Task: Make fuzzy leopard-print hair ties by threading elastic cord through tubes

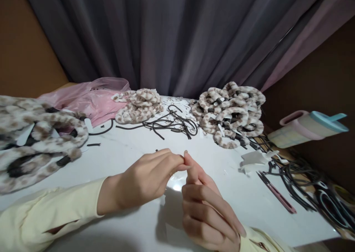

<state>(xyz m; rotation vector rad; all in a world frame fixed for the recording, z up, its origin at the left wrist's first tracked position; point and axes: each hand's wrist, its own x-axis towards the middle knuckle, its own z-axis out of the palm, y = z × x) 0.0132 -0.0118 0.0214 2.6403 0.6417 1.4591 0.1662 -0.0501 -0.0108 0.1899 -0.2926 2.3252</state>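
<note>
Above the middle of the white table, my left hand [144, 176] and my right hand [205, 207] meet at the fingertips. The left thumb and index finger are pinched together against the tip of the right index finger. My right hand's other fingers are curled in. Anything held between the fingertips is too small or hidden to make out. A small dark bit shows just behind the left knuckles. Beyond both hands lies a loose heap of dark cords [172, 124].
Spotted plush rings [227, 111] with white tags are piled at back right, more plush rings [39, 137] at left. A pink plastic bag [91, 96] lies behind. On the right are pink-handled tweezers [277, 193], crumpled white paper [255, 159], black scissors [330, 207] and a tumbler [302, 128].
</note>
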